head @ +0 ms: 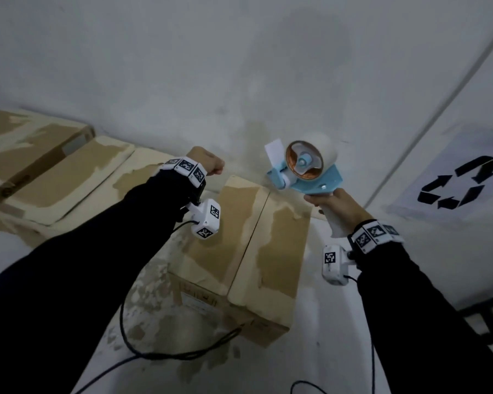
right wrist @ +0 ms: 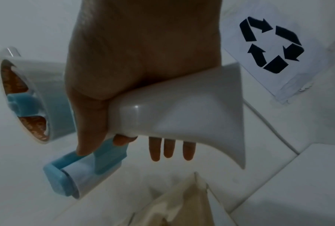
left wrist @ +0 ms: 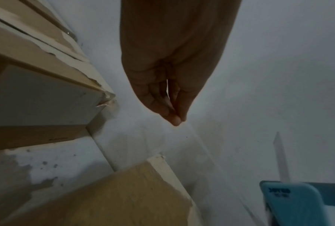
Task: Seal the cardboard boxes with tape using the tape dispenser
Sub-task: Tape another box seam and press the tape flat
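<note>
A closed cardboard box (head: 239, 251) stands on the white floor in front of me, its two top flaps meeting at a bare middle seam. My right hand (head: 323, 203) grips the white handle of a blue tape dispenser (head: 308, 172), held in the air above the box's far right corner. A short flap of tape (head: 273, 152) sticks up from its front roller. In the right wrist view the fingers (right wrist: 168, 148) wrap the handle (right wrist: 182, 114). My left hand (head: 214, 166) hovers over the box's far left corner. Its fingers (left wrist: 177, 120) are bunched together and hold nothing.
Flat cardboard boxes (head: 40, 160) lie stacked at the far left against the white wall. A paper sheet with a recycling symbol (head: 458, 180) is taped down at the right. Black cables (head: 154, 354) trail across the floor near the box's front.
</note>
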